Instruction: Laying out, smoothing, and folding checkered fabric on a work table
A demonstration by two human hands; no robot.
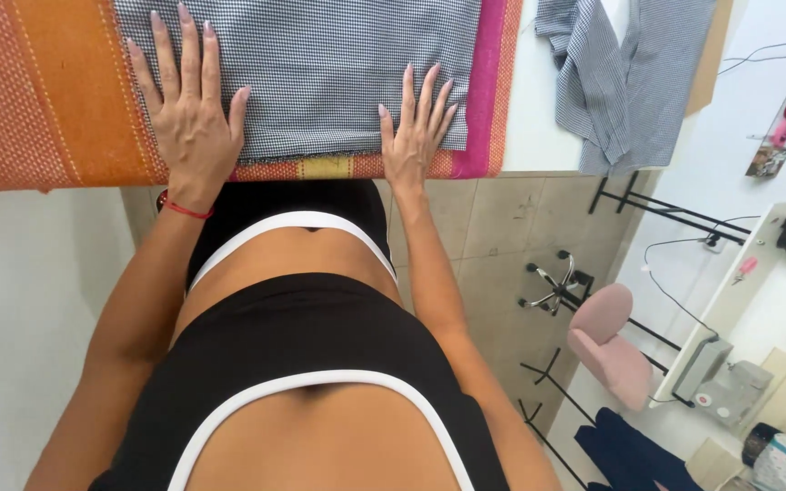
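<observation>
Both hands lie flat and open, fingers spread, palms down; neither one grasps anything. The left hand (188, 109) presses on the left part of a checked cloth (320, 64), its heel reaching down over the near edge onto the blanket beneath. The right hand (416, 127) rests on the cloth's lower right corner, fingertips pointing away from the body. A thin red wristband (182, 209) circles the left wrist.

The checked cloth is a fine black-and-white weave spread smooth on the work surface, right in front of the person's body. It looks thin, light and limp, so it probably slides and wrinkles easily and would droop if lifted by one point. Its near hem and two near corners seem the best places to pinch, one in each hand, to keep it flat.

Under it lies a woven blanket (38, 91), orange with a pink stripe along its right side. That coarse weave likely gives some grip, so the cloth should stay put under flat palms.

The near edge of the surface runs just below the hands, and the cloth's hem sits close to it; a small pull toward the body would bring the cloth over the edge. To the right, bare white table (539, 109) lies between the blanket and a second checked piece (611, 73) that hangs over the table's edge. Further right, well apart, stand a pink chair (607, 341) and a sewing machine (720, 382) on the tiled floor side.
</observation>
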